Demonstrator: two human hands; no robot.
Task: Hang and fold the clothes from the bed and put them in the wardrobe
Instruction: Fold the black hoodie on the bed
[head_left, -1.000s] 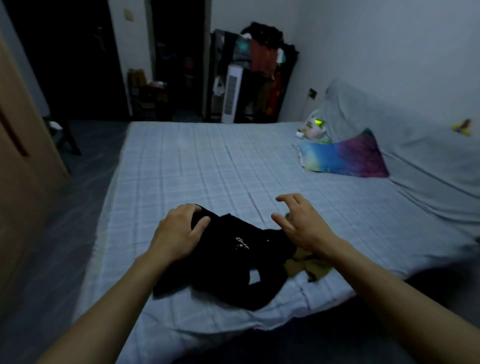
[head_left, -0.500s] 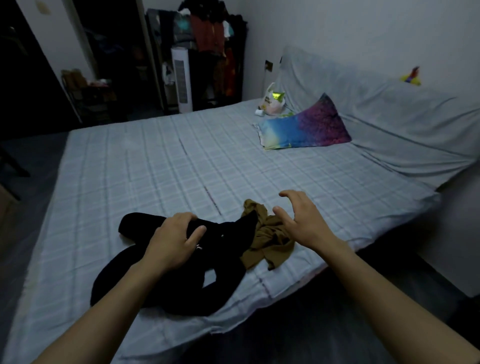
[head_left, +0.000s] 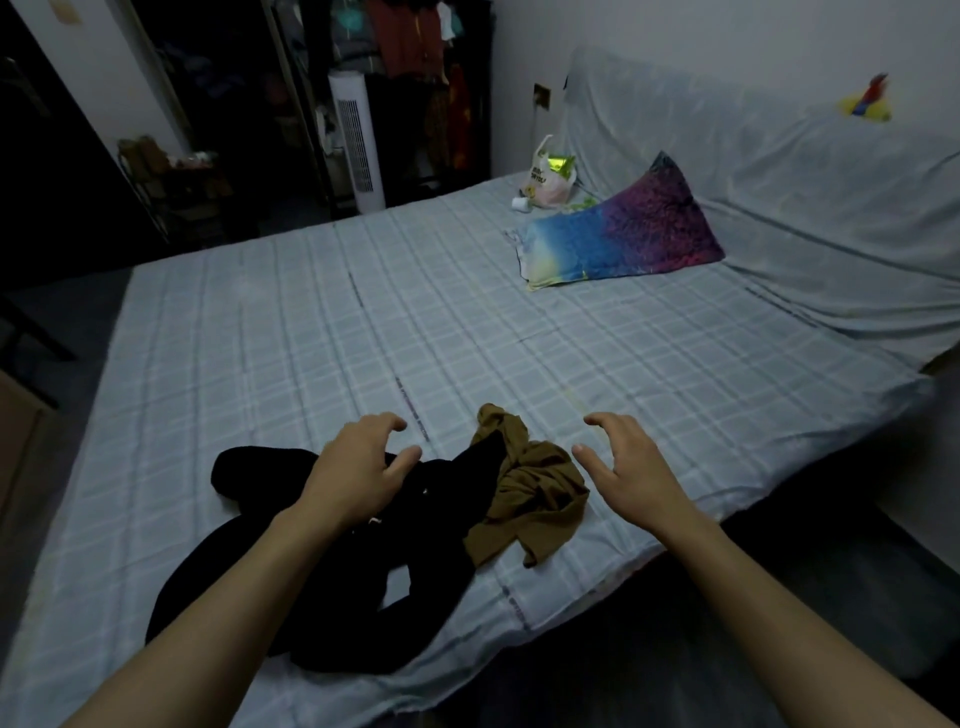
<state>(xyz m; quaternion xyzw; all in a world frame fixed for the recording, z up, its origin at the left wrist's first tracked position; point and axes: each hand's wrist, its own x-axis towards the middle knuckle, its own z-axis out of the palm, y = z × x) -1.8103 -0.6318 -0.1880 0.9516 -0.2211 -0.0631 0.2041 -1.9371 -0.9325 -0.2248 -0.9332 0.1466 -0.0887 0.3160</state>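
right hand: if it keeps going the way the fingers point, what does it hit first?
Probably bare bed sheet. The right hand hangs open just right of the brown garment, fingers aimed forward and slightly left, which would likely pass the garment's top edge. Height above the sheet is unclear.

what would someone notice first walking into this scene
Two bare hands, left hand and right hand, hover open over a crumpled black garment and brown garment at the near edge of the bed. Farther back, a bright blue-purple pillow stands out.
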